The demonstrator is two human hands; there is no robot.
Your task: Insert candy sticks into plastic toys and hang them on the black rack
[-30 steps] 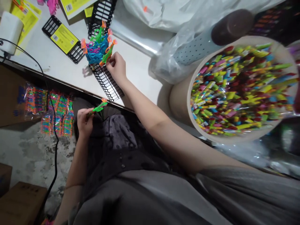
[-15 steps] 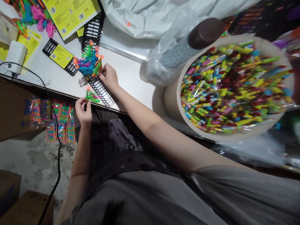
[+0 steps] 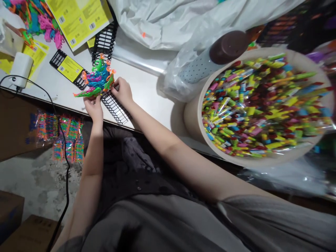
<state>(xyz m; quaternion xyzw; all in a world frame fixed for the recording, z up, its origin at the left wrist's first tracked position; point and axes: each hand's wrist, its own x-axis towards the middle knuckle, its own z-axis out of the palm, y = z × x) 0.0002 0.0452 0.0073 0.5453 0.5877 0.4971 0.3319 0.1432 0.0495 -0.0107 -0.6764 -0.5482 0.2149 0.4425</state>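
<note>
My left hand point(image 3: 93, 107) is at the table's front edge, its thumb and fingers pinching a long green plastic piece point(image 3: 90, 92) with an orange end. Directly behind it is a bunch of blue, pink and green plastic pieces point(image 3: 96, 78) with orange suction-cup-like tips. At the bunch's right side, my right hand point(image 3: 123, 91) has its thumb and forefinger closed at the lower end of a green and orange piece point(image 3: 109, 82). Under the hands lies a black openwork plastic grid point(image 3: 115, 109), partly covered by the bunch.
A black rack with a yellow label point(image 3: 69, 70) lies behind, near yellow printed sheets point(image 3: 80, 21). A white adapter point(image 3: 21, 70) with a black cable sits left. On the right stand a bottle point(image 3: 204, 59) in plastic wrap and a large beige tub point(image 3: 193, 115) of colourful wrapped items.
My left hand has moved up and inward with the green piece, which now lies across the bunch's front. My right hand stays by the bunch's right side. The view has shifted slightly.
</note>
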